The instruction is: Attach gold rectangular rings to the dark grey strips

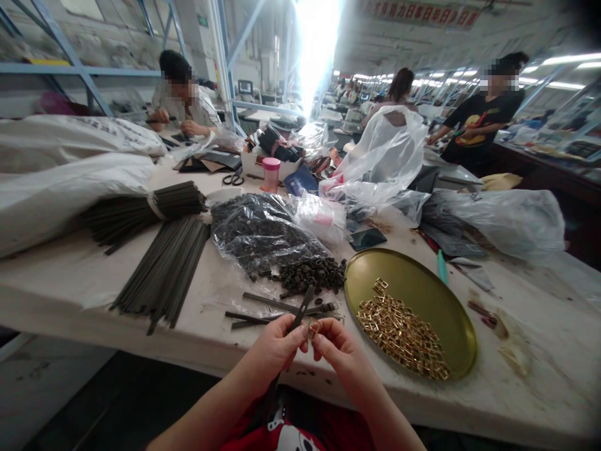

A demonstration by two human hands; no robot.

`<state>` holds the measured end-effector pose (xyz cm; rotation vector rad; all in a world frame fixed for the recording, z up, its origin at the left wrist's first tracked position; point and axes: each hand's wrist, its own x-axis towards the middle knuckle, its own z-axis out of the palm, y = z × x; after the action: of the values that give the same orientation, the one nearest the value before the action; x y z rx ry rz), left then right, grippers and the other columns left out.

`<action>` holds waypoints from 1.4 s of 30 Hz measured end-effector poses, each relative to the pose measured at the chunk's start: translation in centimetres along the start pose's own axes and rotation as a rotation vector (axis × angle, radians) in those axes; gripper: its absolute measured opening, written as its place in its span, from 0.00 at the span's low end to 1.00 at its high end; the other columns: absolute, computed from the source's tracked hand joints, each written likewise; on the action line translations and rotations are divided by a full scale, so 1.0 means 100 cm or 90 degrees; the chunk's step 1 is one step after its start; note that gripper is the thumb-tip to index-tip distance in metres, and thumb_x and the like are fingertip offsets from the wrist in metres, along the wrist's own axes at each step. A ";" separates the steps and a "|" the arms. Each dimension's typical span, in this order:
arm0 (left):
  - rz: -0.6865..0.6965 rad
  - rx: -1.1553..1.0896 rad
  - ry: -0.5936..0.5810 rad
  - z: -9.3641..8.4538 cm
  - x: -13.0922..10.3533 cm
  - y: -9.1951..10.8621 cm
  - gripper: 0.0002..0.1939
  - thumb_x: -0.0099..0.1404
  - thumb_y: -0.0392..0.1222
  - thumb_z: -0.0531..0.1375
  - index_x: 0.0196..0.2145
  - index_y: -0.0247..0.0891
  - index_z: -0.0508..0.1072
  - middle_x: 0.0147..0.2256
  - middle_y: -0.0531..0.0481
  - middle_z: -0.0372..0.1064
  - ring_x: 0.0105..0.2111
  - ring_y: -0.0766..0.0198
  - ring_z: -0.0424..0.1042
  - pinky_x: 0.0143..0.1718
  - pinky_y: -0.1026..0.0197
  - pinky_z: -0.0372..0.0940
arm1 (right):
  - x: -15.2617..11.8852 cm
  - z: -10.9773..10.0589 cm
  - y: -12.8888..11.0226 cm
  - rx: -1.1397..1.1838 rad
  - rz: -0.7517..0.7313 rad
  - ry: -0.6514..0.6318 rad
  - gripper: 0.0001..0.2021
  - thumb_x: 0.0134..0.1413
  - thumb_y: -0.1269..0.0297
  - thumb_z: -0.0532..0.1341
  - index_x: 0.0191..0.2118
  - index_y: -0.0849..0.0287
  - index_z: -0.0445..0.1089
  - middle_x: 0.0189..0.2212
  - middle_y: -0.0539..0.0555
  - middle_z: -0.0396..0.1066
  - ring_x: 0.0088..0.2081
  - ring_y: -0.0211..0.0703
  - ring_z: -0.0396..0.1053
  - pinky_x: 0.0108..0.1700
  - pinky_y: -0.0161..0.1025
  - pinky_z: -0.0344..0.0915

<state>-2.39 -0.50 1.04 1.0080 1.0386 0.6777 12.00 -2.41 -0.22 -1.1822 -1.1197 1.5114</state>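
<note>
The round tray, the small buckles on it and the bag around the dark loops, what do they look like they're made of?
Tray: probably lacquered metal, from its smooth golden sheen.
Buckles: likely gold-toned metal, given bright glints.
Bag: thin clear plastic, crinkled and see-through.

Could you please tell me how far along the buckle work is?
A few straps beyond the hands look done, seemingly with fitted buckles. The left hand holds a strap, the right hand a gold buckle. Left: fanned strips, dark loops, heaped buckles on the tray.

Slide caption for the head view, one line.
Left hand grips a dark strap, right hand a gold buckle, beside a buckle-filled round tray.
</note>
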 end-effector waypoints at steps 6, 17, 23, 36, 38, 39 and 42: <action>0.035 0.007 0.057 0.003 0.000 0.004 0.14 0.56 0.50 0.58 0.33 0.35 0.65 0.22 0.58 0.62 0.15 0.75 0.50 0.18 0.68 0.46 | -0.003 -0.004 0.016 -0.373 -0.283 0.095 0.05 0.55 0.68 0.54 0.34 0.59 0.67 0.26 0.51 0.70 0.27 0.37 0.66 0.31 0.34 0.63; -0.093 -0.009 -0.025 0.005 0.002 0.003 0.13 0.56 0.50 0.55 0.27 0.37 0.60 0.18 0.61 0.56 0.13 0.76 0.46 0.14 0.70 0.40 | -0.006 -0.012 0.024 -0.552 -0.445 0.154 0.11 0.54 0.72 0.54 0.43 0.55 0.66 0.34 0.55 0.73 0.35 0.43 0.70 0.38 0.40 0.65; -0.027 0.127 -0.005 0.007 0.003 0.002 0.10 0.57 0.47 0.54 0.27 0.37 0.63 0.18 0.60 0.55 0.16 0.73 0.51 0.17 0.69 0.47 | 0.000 -0.003 0.008 -0.085 -0.045 0.082 0.12 0.48 0.57 0.59 0.35 0.60 0.65 0.24 0.49 0.66 0.24 0.35 0.64 0.25 0.32 0.61; 0.082 0.252 0.013 0.006 0.004 -0.003 0.12 0.60 0.47 0.52 0.27 0.35 0.64 0.22 0.56 0.57 0.23 0.69 0.56 0.25 0.68 0.54 | 0.001 -0.002 0.005 0.060 0.075 0.052 0.17 0.44 0.50 0.62 0.27 0.61 0.62 0.18 0.43 0.57 0.18 0.29 0.53 0.22 0.30 0.53; 0.076 0.228 -0.022 0.001 0.003 0.004 0.14 0.62 0.50 0.49 0.28 0.36 0.63 0.21 0.57 0.56 0.20 0.70 0.53 0.23 0.68 0.52 | 0.001 -0.007 0.006 0.080 0.042 0.071 0.14 0.46 0.54 0.61 0.28 0.61 0.64 0.20 0.44 0.60 0.21 0.31 0.57 0.26 0.31 0.56; 0.077 0.219 -0.030 -0.001 0.003 0.009 0.15 0.63 0.50 0.47 0.29 0.36 0.63 0.20 0.58 0.56 0.19 0.71 0.52 0.22 0.68 0.51 | 0.002 -0.010 0.006 0.097 0.030 0.081 0.13 0.47 0.55 0.61 0.29 0.61 0.65 0.22 0.45 0.62 0.23 0.31 0.59 0.28 0.31 0.57; 0.078 0.237 -0.033 -0.010 0.000 0.021 0.14 0.64 0.49 0.45 0.32 0.37 0.63 0.19 0.58 0.55 0.18 0.70 0.51 0.22 0.68 0.50 | 0.002 -0.019 0.006 0.168 0.017 0.101 0.10 0.47 0.58 0.63 0.32 0.60 0.68 0.25 0.47 0.65 0.24 0.31 0.61 0.29 0.32 0.58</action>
<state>-3.29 0.72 2.78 1.4142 1.0859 0.5646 13.78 -2.12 -1.06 -1.1150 -0.7748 1.5037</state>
